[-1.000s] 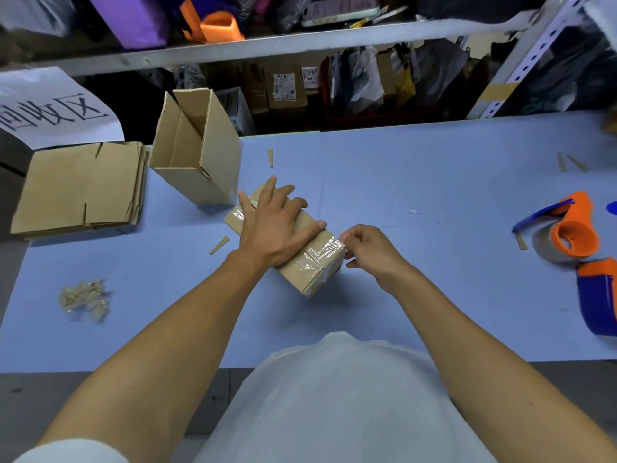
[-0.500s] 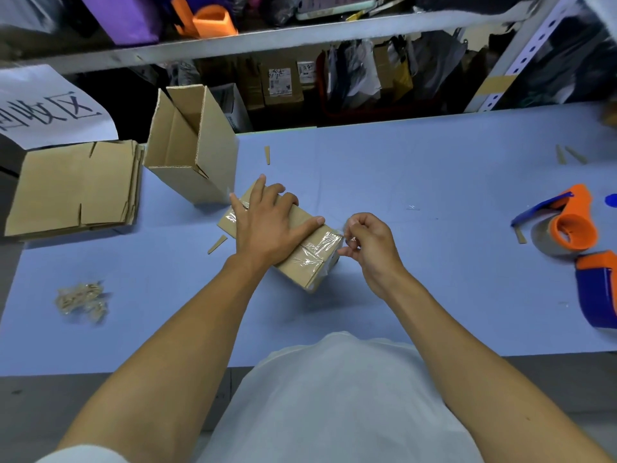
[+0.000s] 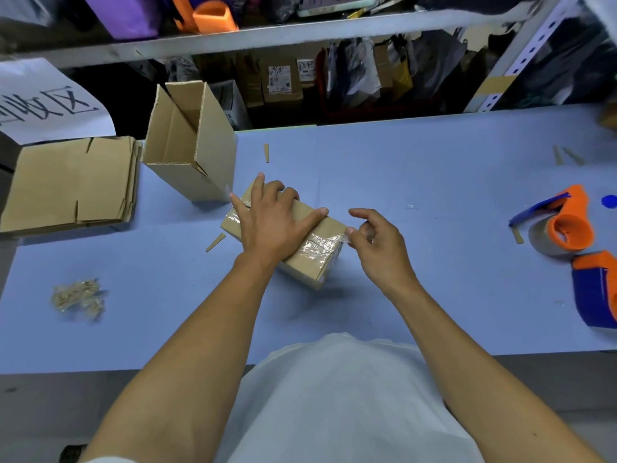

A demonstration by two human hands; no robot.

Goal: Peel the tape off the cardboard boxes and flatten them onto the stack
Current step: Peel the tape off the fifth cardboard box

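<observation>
The flattened box stack (image 3: 71,183) lay at the tabletop's (image 3: 434,295) left edge, and the open upright box (image 3: 192,142) just beside it was unmoved. The left hand (image 3: 272,222) stayed pressed flat, fingers spread, on the sealed small box (image 3: 300,259) at centre. The right hand (image 3: 379,248) had drawn slightly rightward from the box end since half a second before, thumb and fingertip pinching the clear tape (image 3: 334,238), now lifted off that end. The tape dispenser (image 3: 561,225) remained far right.
</observation>
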